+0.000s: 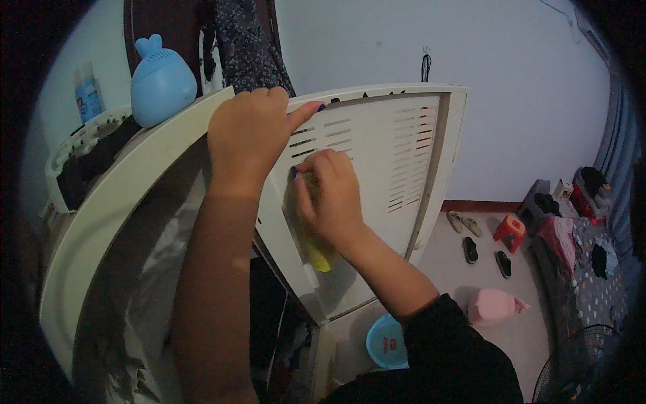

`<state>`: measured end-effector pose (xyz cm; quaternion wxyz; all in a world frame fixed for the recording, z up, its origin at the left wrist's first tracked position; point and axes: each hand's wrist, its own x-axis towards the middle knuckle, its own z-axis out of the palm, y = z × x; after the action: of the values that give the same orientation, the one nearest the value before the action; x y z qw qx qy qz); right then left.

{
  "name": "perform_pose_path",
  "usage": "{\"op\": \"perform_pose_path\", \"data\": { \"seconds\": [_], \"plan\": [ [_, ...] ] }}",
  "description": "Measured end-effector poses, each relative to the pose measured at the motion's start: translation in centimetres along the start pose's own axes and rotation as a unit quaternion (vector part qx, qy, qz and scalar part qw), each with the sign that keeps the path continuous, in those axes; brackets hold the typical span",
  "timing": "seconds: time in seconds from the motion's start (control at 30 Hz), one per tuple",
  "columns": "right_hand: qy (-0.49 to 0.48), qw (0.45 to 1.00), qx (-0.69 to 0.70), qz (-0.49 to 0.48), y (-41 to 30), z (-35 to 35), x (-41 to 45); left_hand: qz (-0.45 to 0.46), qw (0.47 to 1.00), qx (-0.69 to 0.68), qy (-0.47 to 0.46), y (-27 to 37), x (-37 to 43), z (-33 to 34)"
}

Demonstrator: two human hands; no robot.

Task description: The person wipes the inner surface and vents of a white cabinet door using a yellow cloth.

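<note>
A white cabinet door (373, 151) with rows of narrow slots stands swung open in front of me. My left hand (247, 134) grips its top edge, the thumb lying over the face with the slots. Against the door's left side, below the slots, my right hand (328, 197) presses a yellow-green cloth (319, 256); part of the cloth is hidden under the fingers. To the left is the cabinet's curved, cream-coloured top edge (136, 169), with a dim interior beneath it.
On the cabinet top stand a blue fish-shaped container (162, 88) and a white basket (63, 174). A light-blue basin (386, 343) is on the floor below the door. Farther right are a red stool (509, 232), shoes (470, 250), a pink bin (489, 306), a bed (590, 288) and a fan (575, 366).
</note>
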<state>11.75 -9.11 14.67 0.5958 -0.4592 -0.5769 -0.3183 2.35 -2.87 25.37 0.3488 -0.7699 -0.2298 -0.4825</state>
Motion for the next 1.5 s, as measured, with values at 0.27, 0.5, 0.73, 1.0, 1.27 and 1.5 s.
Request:
{"op": "perform_pose_path", "data": {
  "seconds": [0.27,0.5,0.73,1.0,1.27,1.5],
  "plan": [
    [-0.001,1.0,0.007,-0.026,-0.2,0.9,-0.9,0.011,1.0,-0.008,0.017,0.7,0.1,0.6],
    [0.044,0.999,-0.03,0.009,0.4,0.1,-0.4,0.002,1.0,0.003,-0.003,0.2,0.0,-0.2],
    [0.011,1.0,-0.008,0.025,0.2,0.1,-0.2,-0.002,1.0,-0.012,-0.012,0.0,0.1,0.1],
    [0.011,1.0,0.005,0.021,-0.2,0.2,-0.4,0.004,1.0,0.002,-0.002,0.2,-0.1,0.1],
    [0.038,0.999,0.001,-0.002,-0.3,0.8,-0.3,0.022,0.999,0.005,0.026,0.2,0.1,0.5],
    [0.029,0.999,-0.032,0.027,0.6,-0.1,-0.2,0.005,1.0,0.006,-0.004,0.1,0.1,0.3]
  ]
}}
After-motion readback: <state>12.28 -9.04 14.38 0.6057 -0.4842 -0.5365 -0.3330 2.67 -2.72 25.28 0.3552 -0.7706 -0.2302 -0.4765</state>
